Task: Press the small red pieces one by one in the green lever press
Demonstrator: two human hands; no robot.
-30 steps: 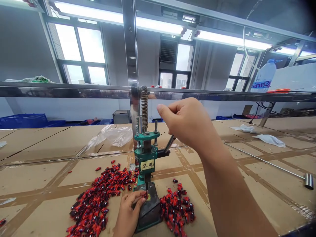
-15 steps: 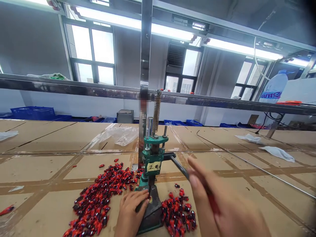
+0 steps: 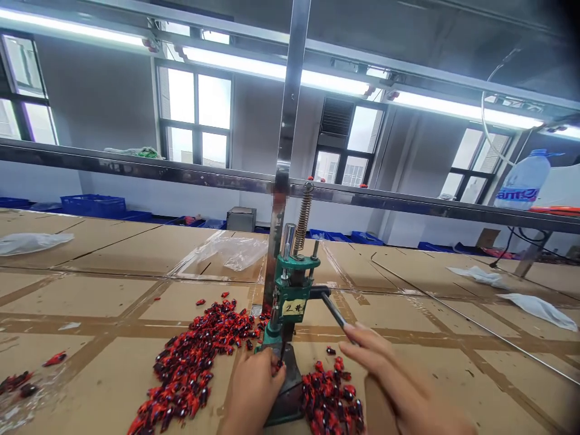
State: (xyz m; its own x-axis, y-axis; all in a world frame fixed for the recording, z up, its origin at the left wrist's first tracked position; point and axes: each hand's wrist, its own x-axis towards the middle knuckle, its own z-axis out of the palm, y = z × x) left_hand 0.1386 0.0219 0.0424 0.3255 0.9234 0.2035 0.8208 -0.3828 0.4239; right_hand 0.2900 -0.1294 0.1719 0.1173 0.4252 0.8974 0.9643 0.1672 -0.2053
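Observation:
A green hand-lever press (image 3: 290, 296) with a "2 #" label and a tall spring stands in front of me. My left hand (image 3: 258, 386) is at its dark base, thumb and fingers pinched on a small red-and-black part (image 3: 277, 365) under the press rod. The part is mostly hidden by the fingers. My right hand (image 3: 399, 380), slightly blurred, is closed loosely over the press lever (image 3: 334, 311), with its far end hidden. A large pile of red-and-black parts (image 3: 190, 362) lies left of the press, a smaller pile (image 3: 333, 396) right of it.
Taped cardboard (image 3: 408, 344) covers the table. A metal post (image 3: 290, 121) rises behind the press and meets a crossbar (image 3: 203, 176). A long thin rod (image 3: 453, 302) lies at right. Clear plastic (image 3: 238, 251) and white bags (image 3: 539, 309) lie farther back. More red parts (image 3: 55, 359) are at left.
The view has shifted left and up. My left fingers have curled into a pinch at the rod. My right hand has come lower, its fingers now over the lever.

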